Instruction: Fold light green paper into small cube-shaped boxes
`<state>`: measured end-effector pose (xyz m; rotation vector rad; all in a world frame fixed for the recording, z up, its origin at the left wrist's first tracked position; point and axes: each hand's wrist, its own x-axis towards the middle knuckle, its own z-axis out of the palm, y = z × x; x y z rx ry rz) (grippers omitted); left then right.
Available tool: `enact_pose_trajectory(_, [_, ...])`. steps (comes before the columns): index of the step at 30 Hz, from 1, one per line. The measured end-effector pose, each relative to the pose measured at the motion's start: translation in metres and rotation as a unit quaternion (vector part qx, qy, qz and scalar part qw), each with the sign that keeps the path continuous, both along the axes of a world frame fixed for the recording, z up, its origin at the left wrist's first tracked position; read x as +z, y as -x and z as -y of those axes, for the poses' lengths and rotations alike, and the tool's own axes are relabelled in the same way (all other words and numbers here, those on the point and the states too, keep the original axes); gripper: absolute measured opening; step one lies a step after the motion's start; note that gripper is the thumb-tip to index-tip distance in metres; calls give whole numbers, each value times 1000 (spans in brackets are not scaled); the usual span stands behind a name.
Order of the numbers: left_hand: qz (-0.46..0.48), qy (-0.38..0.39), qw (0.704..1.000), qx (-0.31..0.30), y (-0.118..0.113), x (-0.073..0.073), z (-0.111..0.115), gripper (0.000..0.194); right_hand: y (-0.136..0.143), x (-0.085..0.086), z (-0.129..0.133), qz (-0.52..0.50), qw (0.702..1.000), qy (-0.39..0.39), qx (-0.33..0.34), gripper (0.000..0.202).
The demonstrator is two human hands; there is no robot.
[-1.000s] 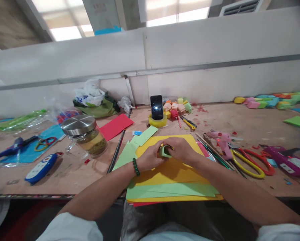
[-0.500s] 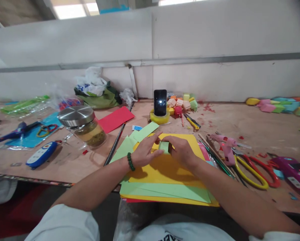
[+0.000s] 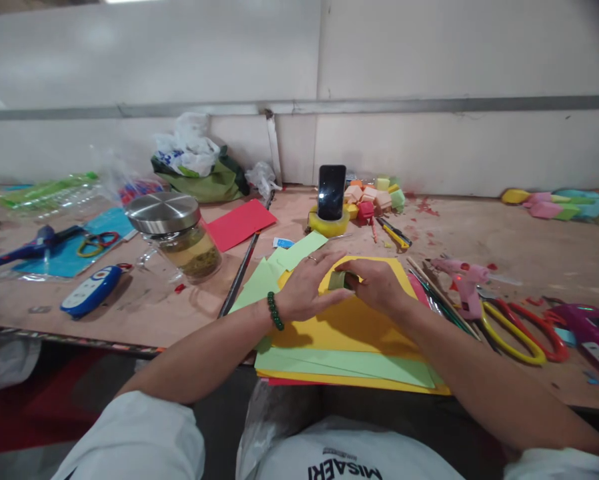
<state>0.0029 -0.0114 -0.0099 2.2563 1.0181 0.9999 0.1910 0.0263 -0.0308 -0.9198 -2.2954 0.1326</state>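
A small folded piece of light green paper point(image 3: 337, 281), box-like and hollow on one side, is held just above the stacked coloured sheets. My right hand point(image 3: 379, 283) pinches it from the right, with thumb and fingers at its edge. On its left, my left hand point(image 3: 302, 288) has its fingers stretched and its thumb apart, close around the piece; whether it touches cannot be made out. Beneath both hands lies a yellow sheet point(image 3: 319, 337), with light green sheets point(image 3: 369, 365) under its front edge. More green strips point(image 3: 253, 283) lie to the left.
A glass jar point(image 3: 194, 257) with a steel lid and a blue-white power strip point(image 3: 92, 291) stand left. Behind is a phone point(image 3: 331, 193) on a yellow tape roll point(image 3: 328, 225), beside folded paper shapes point(image 3: 369, 195). Right lie a pink glue gun point(image 3: 464, 283), scissors point(image 3: 514, 337) and a cutter point(image 3: 393, 233).
The small green paper piece has turned, so its hollow side shows now. My left fingers have straightened and lifted slightly from it. The camera view has tilted down.
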Motion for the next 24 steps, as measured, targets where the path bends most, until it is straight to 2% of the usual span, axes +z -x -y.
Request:
enact_pose_trajectory(3, [-40,38,998,15,-3,-7,-4,80,0,5,5,29,1000,2,6,22])
enact_pose_trajectory(8, [-42,90,995,-22,-6,-14,-9,73,1,6,8,16,999,-29,30,24])
enact_pose_trajectory(14, [-37,81,996,-24,-7,-12,-7,74,0,9,8,-7,997,-43,64,25])
enact_pose_trajectory(20, [-32,44,998,-41,-10,-11,-4,76,1,12,12,-43,991,-95,84,21])
enact_pose_trajectory(24, [-29,39,997,-53,-12,-9,-4,68,-1,9,12,-47,992,-79,81,19])
